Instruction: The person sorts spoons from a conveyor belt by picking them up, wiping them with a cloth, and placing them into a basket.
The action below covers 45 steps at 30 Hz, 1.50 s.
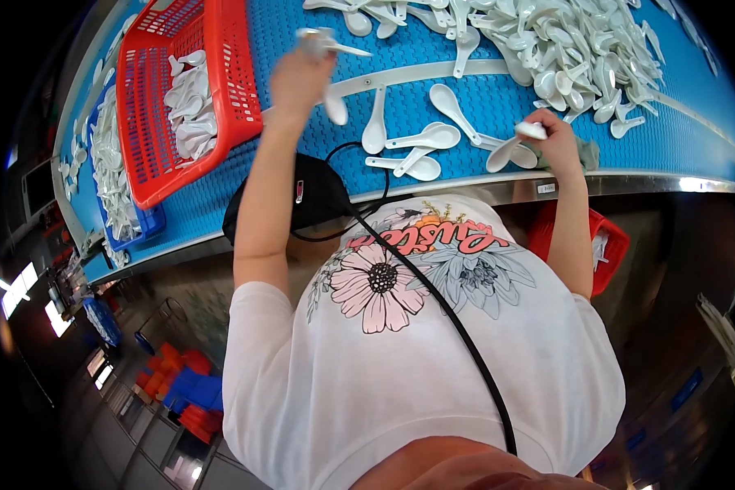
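My left hand [298, 88], somewhat smeared by motion, is raised above the blue belt near the red basket [249, 77]. Its fingers are closed on white spoons [317, 39], whose handles and bowls stick out; how many is unclear. A white spoon [335, 108] shows just beside that hand. At the belt's near edge, my right hand [559, 143] pinches a white spoon [532, 130]. Another spoon [503, 155] lies against or just under its fingers; I cannot tell which. Between my hands, several loose spoons [424, 136] rest on the belt, some crossing each other. A greenish cloth [586, 155] is partly hidden by my right hand.
A large heap of white spoons [576, 61] covers the far right of the blue belt [302, 175]. White spoons fill part of the red basket. Left of it stands a blue basket [151, 224] with more spoons. A black bag [282, 200] and cable sit at the edge.
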{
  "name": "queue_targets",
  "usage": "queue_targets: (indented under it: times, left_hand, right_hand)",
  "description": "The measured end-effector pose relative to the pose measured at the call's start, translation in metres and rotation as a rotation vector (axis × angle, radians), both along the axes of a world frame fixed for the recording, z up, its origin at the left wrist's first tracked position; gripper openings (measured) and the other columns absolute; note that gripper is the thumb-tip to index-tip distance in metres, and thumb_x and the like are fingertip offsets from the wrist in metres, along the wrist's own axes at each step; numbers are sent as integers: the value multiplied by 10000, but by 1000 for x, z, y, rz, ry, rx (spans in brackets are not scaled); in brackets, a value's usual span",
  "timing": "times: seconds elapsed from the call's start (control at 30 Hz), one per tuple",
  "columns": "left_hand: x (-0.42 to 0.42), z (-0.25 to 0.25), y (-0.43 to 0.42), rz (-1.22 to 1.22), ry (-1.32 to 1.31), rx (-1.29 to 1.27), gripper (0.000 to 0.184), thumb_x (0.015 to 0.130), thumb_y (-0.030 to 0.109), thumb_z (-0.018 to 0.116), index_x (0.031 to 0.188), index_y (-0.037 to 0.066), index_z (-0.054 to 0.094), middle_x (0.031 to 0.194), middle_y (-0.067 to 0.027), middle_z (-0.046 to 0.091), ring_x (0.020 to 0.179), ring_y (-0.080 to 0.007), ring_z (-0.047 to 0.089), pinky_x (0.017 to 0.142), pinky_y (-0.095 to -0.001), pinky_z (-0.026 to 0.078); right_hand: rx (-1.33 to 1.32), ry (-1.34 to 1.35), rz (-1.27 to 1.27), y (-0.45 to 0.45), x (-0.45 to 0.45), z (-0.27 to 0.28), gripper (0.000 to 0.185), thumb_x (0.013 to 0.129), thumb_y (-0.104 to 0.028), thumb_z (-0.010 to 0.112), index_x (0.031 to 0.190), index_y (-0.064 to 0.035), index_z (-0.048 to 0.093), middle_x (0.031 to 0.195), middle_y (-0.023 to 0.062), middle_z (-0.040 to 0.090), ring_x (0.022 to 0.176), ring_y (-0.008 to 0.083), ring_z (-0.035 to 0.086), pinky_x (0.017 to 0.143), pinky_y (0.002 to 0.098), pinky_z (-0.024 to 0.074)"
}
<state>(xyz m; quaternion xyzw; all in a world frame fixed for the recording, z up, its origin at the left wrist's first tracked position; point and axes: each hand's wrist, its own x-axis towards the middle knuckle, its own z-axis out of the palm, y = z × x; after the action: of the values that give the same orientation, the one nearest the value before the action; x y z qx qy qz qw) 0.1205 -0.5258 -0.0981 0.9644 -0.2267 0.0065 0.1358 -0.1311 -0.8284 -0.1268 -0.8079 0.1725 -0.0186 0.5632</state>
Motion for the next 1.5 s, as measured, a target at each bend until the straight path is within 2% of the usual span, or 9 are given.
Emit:
queue_targets:
  times: [0.07, 0.27, 0.6, 0.67, 0.77, 0.93, 1.17, 1.33, 1.5]
  left_hand:
    - [-3, 52, 23, 14, -14, -417, 245, 793, 273, 570, 968, 102, 569, 818, -120, 612, 728, -267, 608, 633, -371, 471]
    - [60, 102, 126, 287, -413, -291, 304, 702, 267, 652, 938, 85, 591, 769, -121, 625, 740, -282, 617, 658, -349, 475]
    - [66, 62, 157, 752, -265, 317, 796, 628, 493, 678, 1215, 50, 370, 1153, -173, 500, 1061, -310, 489, 908, -404, 370]
    - [52, 67, 133, 304, -710, 143, 714, 649, 489, 669, 1175, 70, 431, 1091, -147, 538, 1047, -289, 495, 893, -385, 384]
    - [-6, 52, 54, -8, -154, -231, 523, 713, 444, 630, 1108, 119, 516, 1052, -89, 565, 995, -258, 521, 853, -370, 410]
    - [-65, -30, -12, -176, 302, 71, 908, 627, 522, 675, 1302, 57, 285, 1057, -153, 546, 999, -277, 532, 804, -391, 449]
    - [-94, -15, -48, -384, 496, 284, 1003, 567, 456, 743, 1319, 38, 228, 1108, -191, 519, 1002, -305, 530, 808, -390, 444]
    - [-102, -44, -43, -405, 709, 101, 638, 634, 298, 707, 1168, 72, 442, 938, -148, 587, 850, -291, 575, 736, -358, 450]
    - [-76, -52, -27, -375, 799, -28, 395, 679, 246, 657, 994, 33, 547, 859, -146, 602, 775, -281, 574, 702, -347, 440]
  right_hand:
    - [446, -26, -202, -22, -11, -16, 82, 783, -97, 589, 843, -42, 577, 814, 32, 572, 727, 143, 529, 700, 280, 425]
    - [1220, -339, -633, -15, -3, 2, 284, 882, -369, 437, 848, -95, 505, 896, 51, 529, 672, 154, 481, 680, 336, 398]
    - [-661, 323, 193, 39, -2, 6, 324, 668, -206, 674, 967, -120, 585, 833, 121, 612, 799, 292, 585, 665, 375, 456]
    - [-688, 351, 200, 49, 0, 5, 332, 657, -210, 683, 963, -124, 587, 845, 112, 606, 804, 286, 582, 672, 374, 458]
    - [-750, 342, 223, 51, 1, -5, 339, 637, -215, 699, 947, -131, 592, 870, 97, 592, 816, 276, 575, 682, 371, 461]
    - [-705, 272, 228, 40, 2, -3, 331, 627, -193, 709, 928, -109, 600, 873, 84, 569, 816, 261, 566, 677, 341, 458]
    - [492, -81, -343, -3, -12, 28, 122, 875, -171, 498, 930, -62, 510, 865, 72, 617, 558, 81, 444, 503, 202, 362]
    - [463, -149, -393, -11, -12, 16, 158, 841, -141, 549, 956, -34, 528, 843, 62, 603, 623, 103, 508, 589, 222, 407]
    - [-444, 243, 178, 28, 7, 23, 375, 609, -226, 739, 934, -89, 609, 870, 92, 620, 813, 278, 584, 710, 333, 452]
